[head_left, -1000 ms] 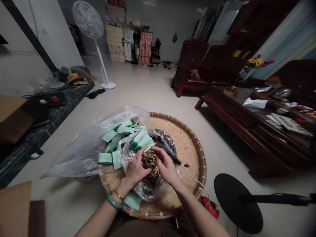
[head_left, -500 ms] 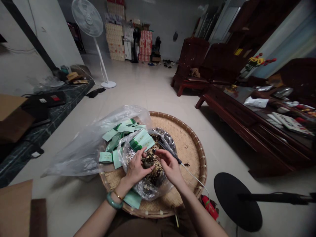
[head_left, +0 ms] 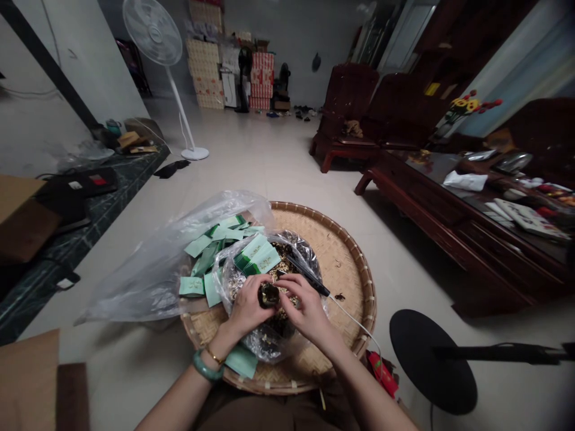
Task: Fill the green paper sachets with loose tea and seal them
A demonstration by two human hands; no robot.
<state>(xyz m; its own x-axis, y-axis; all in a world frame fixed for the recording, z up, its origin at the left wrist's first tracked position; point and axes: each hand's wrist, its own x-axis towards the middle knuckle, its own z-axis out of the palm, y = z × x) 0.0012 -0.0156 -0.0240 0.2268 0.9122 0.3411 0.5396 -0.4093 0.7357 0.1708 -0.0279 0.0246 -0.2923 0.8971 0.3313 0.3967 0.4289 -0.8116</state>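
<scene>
My left hand (head_left: 248,303) is wrapped round a small dark green pouch (head_left: 268,295), whose round mouth faces up toward me. Some pale bits show inside that mouth. My right hand (head_left: 306,304) has its bent fingertips and thumb at the pouch's right edge. Below both hands is a clear plastic bag (head_left: 269,347) with a loose mix of dark and pale dried pieces (head_left: 283,254). A few green packets (head_left: 258,254) lie on the bag's far left side. A black-handled tool with a white cord (head_left: 308,274) rests across the bag, just beyond my right hand.
The round woven bamboo tray (head_left: 345,257) bears all this. More green packets (head_left: 209,260) lie on its left in a large plastic bag (head_left: 148,269). A black round stand base (head_left: 431,359) is at the right. Beyond are a wooden table (head_left: 417,209) and a white fan (head_left: 194,152).
My right hand has moved left to the pouch, and its fingers have closed in at the edge. The left hand's fingers are now drawn tighter round the pouch, which shows more clearly.
</scene>
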